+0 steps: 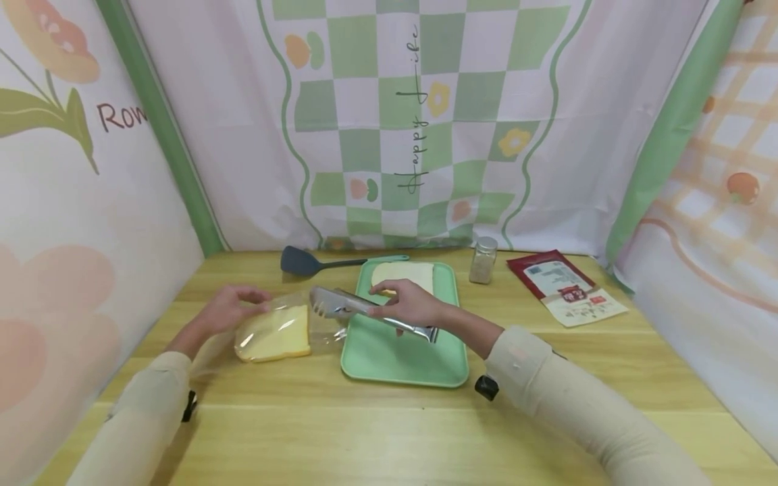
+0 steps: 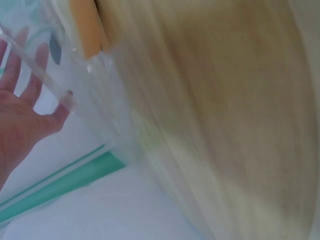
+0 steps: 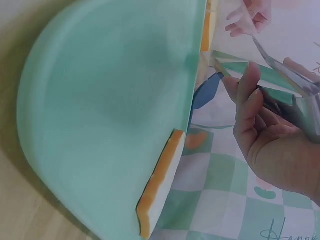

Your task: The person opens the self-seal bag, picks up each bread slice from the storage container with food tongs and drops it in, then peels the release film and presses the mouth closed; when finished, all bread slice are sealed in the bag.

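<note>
My left hand is at the left end of a clear plastic bag, holding its edge between thumb and fingertips. The other fingers are spread in the left wrist view. Inside the bag is a thick slice of bread with an orange-brown crust. My right hand grips metal tongs above the green tray, their tips pointing left at the bag. On the tray's far end lies another bread slice, partly hidden behind my right hand.
Behind the bag lies a dark blue spatula, its light green handle end by the tray's far edge. A lidded glass jar stands right of the tray. Farther right is a red and cream packet. Patterned curtains close off the table's back.
</note>
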`<state>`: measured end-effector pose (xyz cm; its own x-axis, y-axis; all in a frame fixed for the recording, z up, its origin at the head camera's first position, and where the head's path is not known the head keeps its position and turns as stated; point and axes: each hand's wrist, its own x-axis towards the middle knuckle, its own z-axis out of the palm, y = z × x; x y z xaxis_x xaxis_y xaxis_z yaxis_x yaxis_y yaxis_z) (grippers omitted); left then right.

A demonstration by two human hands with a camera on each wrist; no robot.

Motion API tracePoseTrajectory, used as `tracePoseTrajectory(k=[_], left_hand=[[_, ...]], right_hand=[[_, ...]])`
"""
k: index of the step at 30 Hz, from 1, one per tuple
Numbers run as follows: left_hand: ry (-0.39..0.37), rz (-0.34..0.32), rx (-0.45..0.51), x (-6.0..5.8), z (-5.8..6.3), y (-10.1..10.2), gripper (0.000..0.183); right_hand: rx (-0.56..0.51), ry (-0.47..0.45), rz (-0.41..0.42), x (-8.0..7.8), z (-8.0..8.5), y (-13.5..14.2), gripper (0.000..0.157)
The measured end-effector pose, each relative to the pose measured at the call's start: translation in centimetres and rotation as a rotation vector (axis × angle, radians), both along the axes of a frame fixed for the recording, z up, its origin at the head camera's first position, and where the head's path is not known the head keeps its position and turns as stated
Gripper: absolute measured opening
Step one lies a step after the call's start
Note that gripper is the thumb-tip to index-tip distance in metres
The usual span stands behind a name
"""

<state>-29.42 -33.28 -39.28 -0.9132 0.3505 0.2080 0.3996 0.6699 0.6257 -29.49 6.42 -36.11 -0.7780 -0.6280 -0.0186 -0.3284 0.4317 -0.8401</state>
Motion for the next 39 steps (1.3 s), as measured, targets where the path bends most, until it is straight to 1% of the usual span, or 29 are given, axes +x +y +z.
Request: tracePoseTrajectory(k=[2, 5, 7, 9, 12, 15, 18, 22, 27, 30, 32, 33, 35, 39], left_hand=[[0.012, -0.004, -0.006, -0.1, 0.0, 0.4, 0.023], [0.035, -0.02, -0.003, -0.3, -0.1, 0.8, 0.02], [0.044, -0.032, -0.001, -0.3, -0.2, 1.0, 0.018], [0.044, -0.03, 0.01, -0.3, -0.2, 1.1, 0.017], [0.048, -0.005, 0.02, -0.1, -0.3, 1.1, 0.015], [0.054, 0.022, 0.029, 0.0, -0.4, 1.0, 0.014], [0.062, 0.028, 0.035, 0.0, -0.8, 1.0, 0.012], [0.067, 0.022, 0.042, 0.0, -1.0, 1.1, 0.012], [0.057, 0.032, 0.05, 0.1, -0.7, 1.2, 0.014], [0.047, 0.041, 0.057, 0.2, -0.6, 1.2, 0.015], [0.046, 0.04, 0.063, 0.3, -0.6, 1.3, 0.015], [0.045, 0.041, 0.068, 0.4, -0.6, 1.3, 0.015], [0.052, 0.045, 0.064, 0.5, -0.6, 1.3, 0.016], [0.062, 0.059, 0.061, 0.6, -0.5, 1.2, 0.017]], right_hand=[[0.027, 0.045, 0.016, -0.1, 0.0, 0.0, 0.053], [0.089, 0.149, 0.029, -0.3, -0.1, 0.0, 0.053], [0.132, 0.216, 0.027, -0.4, 0.0, 0.0, 0.054], [0.157, 0.267, 0.021, -0.5, 0.1, -0.1, 0.054], [0.199, 0.323, 0.009, -0.6, 0.3, -0.1, 0.054], [0.237, 0.355, 0.009, -0.8, 0.6, 0.0, 0.054], [0.252, 0.339, 0.011, -0.9, 0.8, 0.5, 0.054], [0.243, 0.312, 0.002, -0.8, 0.9, 1.9, 0.054], [0.215, 0.33, 0.012, -0.7, 1.0, 4.7, 0.049], [0.198, 0.301, 0.025, -0.4, 1.3, 6.6, 0.049], [0.177, 0.249, 0.035, -0.2, 1.5, 8.0, 0.05], [0.164, 0.207, 0.036, -0.1, 1.6, 8.7, 0.05], [0.144, 0.141, 0.023, 0.0, 1.8, 10.0, 0.05], [0.127, 0.037, -0.034, 0.0, 2.2, 12.7, 0.05]])
